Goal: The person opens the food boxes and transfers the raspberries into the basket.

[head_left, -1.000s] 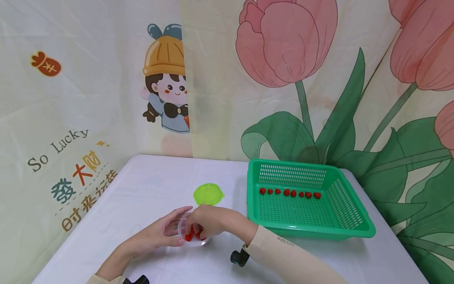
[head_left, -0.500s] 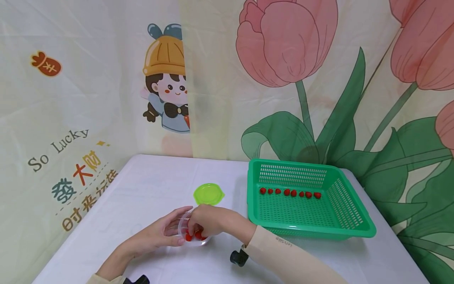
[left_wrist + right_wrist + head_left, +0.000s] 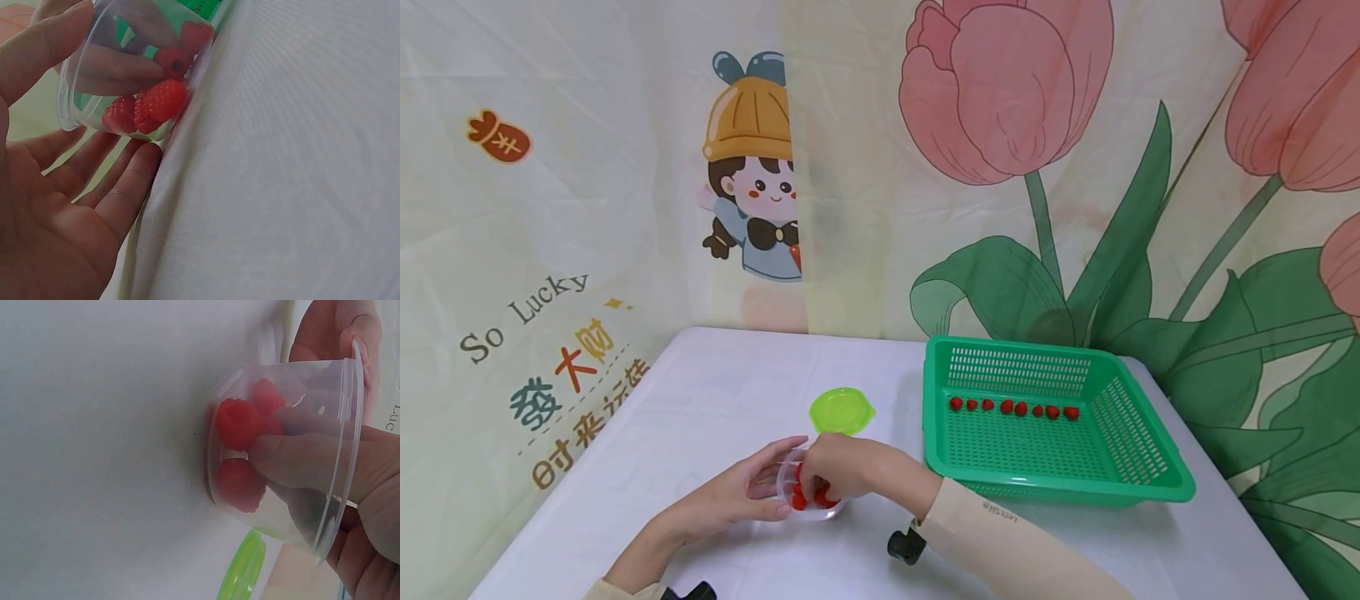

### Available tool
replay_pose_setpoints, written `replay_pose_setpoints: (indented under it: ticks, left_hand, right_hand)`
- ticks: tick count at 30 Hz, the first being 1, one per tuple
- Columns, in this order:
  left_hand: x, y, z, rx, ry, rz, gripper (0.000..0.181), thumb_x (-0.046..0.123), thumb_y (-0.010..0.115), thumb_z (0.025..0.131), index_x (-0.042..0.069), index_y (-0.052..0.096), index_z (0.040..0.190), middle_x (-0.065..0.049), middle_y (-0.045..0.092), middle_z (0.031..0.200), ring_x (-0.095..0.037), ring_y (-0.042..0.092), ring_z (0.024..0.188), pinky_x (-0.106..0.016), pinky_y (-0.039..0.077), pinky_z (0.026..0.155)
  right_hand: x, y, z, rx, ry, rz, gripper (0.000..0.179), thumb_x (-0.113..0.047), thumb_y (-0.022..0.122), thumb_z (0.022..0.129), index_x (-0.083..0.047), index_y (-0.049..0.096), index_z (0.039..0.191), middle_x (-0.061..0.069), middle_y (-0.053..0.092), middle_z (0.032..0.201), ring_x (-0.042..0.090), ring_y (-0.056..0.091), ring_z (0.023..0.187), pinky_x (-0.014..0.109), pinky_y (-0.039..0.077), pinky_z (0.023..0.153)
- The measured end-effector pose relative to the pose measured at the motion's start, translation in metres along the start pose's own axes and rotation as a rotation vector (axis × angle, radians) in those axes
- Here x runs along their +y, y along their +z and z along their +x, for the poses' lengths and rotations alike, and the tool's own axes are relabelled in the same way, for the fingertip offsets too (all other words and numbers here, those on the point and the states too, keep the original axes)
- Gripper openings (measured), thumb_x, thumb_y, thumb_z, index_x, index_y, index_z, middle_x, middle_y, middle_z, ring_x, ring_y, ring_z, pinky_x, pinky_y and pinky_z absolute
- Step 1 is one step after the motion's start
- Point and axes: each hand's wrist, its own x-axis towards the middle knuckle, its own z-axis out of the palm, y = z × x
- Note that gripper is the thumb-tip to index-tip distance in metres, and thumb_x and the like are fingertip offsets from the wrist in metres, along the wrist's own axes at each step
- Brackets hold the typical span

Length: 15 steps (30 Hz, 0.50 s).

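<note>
In the head view a clear plastic cup point(image 3: 830, 514) stands on the table. My left hand point(image 3: 730, 497) holds it at its left side, thumb near the front and fingers behind. Several red raspberries point(image 3: 165, 100) lie at the bottom of the cup, seen through its wall. My right hand point(image 3: 838, 467) reaches down through the cup's mouth. In the right wrist view its thumb point(image 3: 269, 456) and fingers close in on a raspberry point(image 3: 270, 425), which is partly hidden behind them. Another raspberry point(image 3: 239, 424) rests against the thumb tip.
A green plastic basket point(image 3: 1120, 487) stands to the right, with a row of several raspberries point(image 3: 1007, 407) across its floor. Behind the cup lies a bright green lid point(image 3: 842, 410). A printed cloth wall point(image 3: 857, 167) closes off the back of the white table point(image 3: 722, 375).
My right fingers have shifted slightly inside the cup, and the raspberries there have moved a little. The left hand, lid, basket and row of raspberries look the same.
</note>
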Motion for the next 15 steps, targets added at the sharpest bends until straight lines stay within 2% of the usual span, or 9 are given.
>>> replay_pose_setpoints:
  ticks: [4, 8, 15]
  left_hand:
    - [0.0, 0.0, 0.001, -0.008, 0.013, 0.005, 0.086, 0.003, 0.069, 0.101, 0.013, 0.018, 0.17, -0.021, 0.034, 0.167, -0.032, 0.049, 0.147, -0.033, 0.054, 0.107]
    - [0.0, 0.0, 0.001, -0.003, -0.002, 0.006, 0.085, 0.005, 0.069, 0.101, 0.015, 0.02, 0.17, -0.022, 0.033, 0.167, -0.034, 0.048, 0.148, -0.033, 0.054, 0.106]
    - [0.002, 0.0, 0.002, 0.015, -0.041, 0.004, 0.085, 0.009, 0.07, 0.101, 0.017, 0.02, 0.17, -0.019, 0.031, 0.17, -0.039, 0.043, 0.151, -0.032, 0.055, 0.105]
  right_hand:
    - [0.002, -0.002, -0.003, 0.007, -0.03, 0.035, 0.018, -0.011, 0.084, 0.093, -0.019, 0.084, 0.109, -0.011, 0.075, 0.097, 0.001, 0.059, 0.09, 0.008, 0.05, 0.079]
    - [0.005, -0.009, -0.011, 0.032, -0.057, 0.072, 0.02, -0.015, 0.083, 0.093, -0.019, 0.083, 0.113, -0.013, 0.074, 0.102, 0.001, 0.06, 0.096, 0.008, 0.049, 0.083]
    - [0.017, -0.028, -0.044, 0.113, -0.08, 0.19, 0.023, -0.011, 0.081, 0.096, -0.016, 0.081, 0.119, -0.012, 0.073, 0.102, -0.003, 0.062, 0.091, 0.009, 0.051, 0.081]
